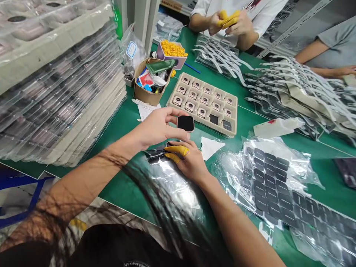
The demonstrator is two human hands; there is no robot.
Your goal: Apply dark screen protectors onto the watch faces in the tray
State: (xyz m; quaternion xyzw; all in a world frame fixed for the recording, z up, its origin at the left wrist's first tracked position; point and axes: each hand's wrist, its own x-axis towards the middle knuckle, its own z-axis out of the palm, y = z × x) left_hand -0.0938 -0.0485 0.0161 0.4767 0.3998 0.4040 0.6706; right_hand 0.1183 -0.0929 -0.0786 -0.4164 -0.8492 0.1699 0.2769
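My left hand (155, 128) is raised over the green table and pinches a small square watch body (185, 123) with a black screen and pinkish rim between thumb and fingers. Just below it, my right hand (189, 161) wears yellow finger cots and rests its fingertips on a clear plastic bag (167, 178) with a dark strip under them. I cannot make out whether the right fingers grip anything. Behind the watch body lies a beige tray (232, 128) with several watch bodies in its pockets.
Tall stacks of bagged trays (61, 96) fill the left. A cardboard tub of tools (150, 83), a box of yellow finger cots (172, 50), a white bottle (278, 127), bags of dark square films (272, 178) and white straps (300, 81) surround me. Two other people work across the table.
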